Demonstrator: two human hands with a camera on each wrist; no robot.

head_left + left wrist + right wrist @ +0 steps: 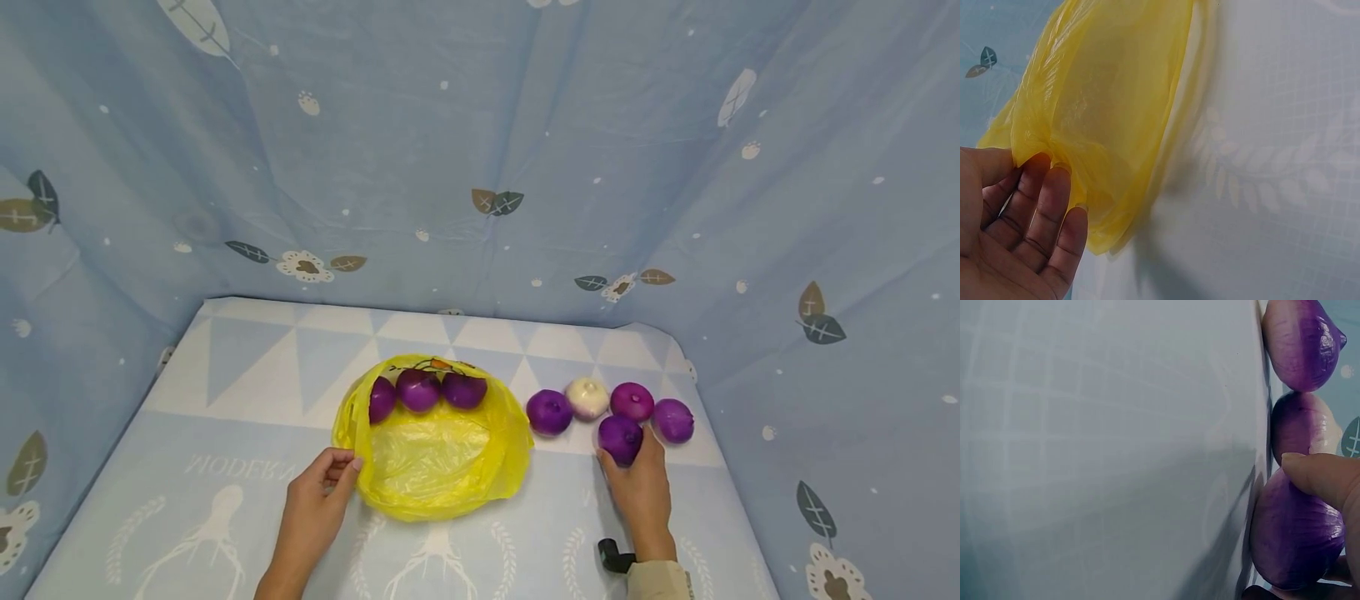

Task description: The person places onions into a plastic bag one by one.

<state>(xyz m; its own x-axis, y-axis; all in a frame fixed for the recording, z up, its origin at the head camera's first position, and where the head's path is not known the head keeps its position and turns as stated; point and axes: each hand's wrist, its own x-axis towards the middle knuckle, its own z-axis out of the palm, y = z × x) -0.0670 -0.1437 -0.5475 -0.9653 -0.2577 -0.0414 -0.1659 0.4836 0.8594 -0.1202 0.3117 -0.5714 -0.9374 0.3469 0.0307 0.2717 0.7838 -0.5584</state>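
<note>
A yellow plastic bag [431, 467] lies on the table with its mouth spread wide. Inside, along its far side, sit three purple onions [418, 391]. My left hand [318, 504] pinches the bag's left rim between thumb and fingers; the left wrist view shows the gathered film [1054, 147] at the fingertips. On the right, my right hand [641, 487] grips a purple onion [619, 439], thumb on one side and fingers on the other. Close behind that onion are a white onion [587, 398] and purple onions [632, 402], with another purple onion [674, 420] at the far right.
One more purple onion [549, 412] lies between the bag and the white one. A patterned cloth covers the table [225, 442]. Blue printed curtains [480, 150] hang behind and at both sides. A small black object [615, 556] shows beside the right wrist.
</note>
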